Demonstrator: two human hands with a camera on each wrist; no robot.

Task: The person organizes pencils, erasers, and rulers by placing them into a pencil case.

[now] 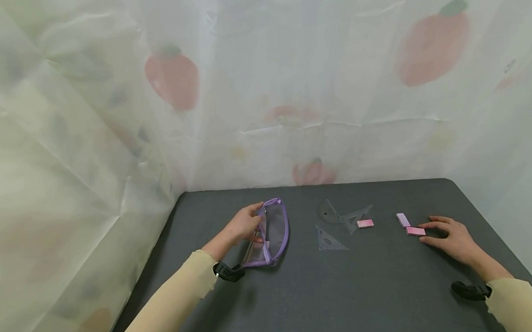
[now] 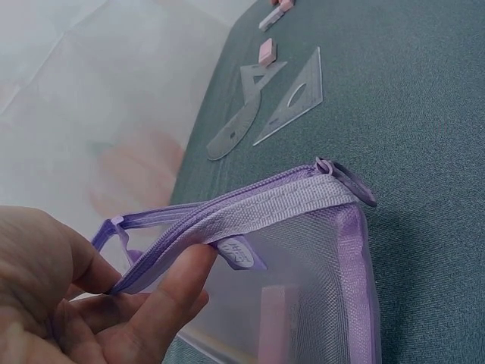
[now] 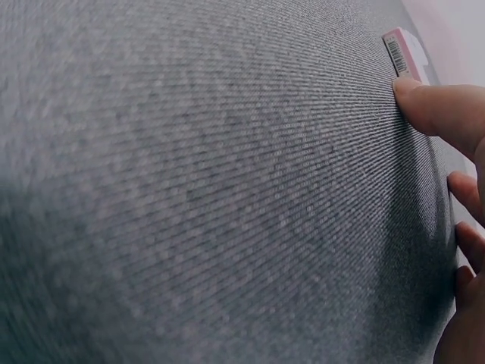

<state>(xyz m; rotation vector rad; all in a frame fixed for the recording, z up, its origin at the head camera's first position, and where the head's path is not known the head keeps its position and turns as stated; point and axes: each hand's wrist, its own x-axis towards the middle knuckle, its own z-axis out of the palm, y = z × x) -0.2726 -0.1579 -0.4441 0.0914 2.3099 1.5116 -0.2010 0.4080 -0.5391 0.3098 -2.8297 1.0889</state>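
Observation:
My left hand holds the zipped rim of a see-through mesh pencil case with purple edging, the rim between thumb and fingers. The case's mouth gapes, and a pale pink block shows through its mesh. At the right, my right hand is low over the table beside a pink eraser, fingers spread apart. Its thumb tip is right at the eraser's end in the right wrist view, where a barcode shows on the eraser. A paler lilac eraser touches the pink one's far left corner.
Mid-table lie a clear protractor and two clear set squares, the nearer one apart and the farther one against the protractor. Another pink eraser overlaps the farther one. A plastic curtain hangs behind the dark table.

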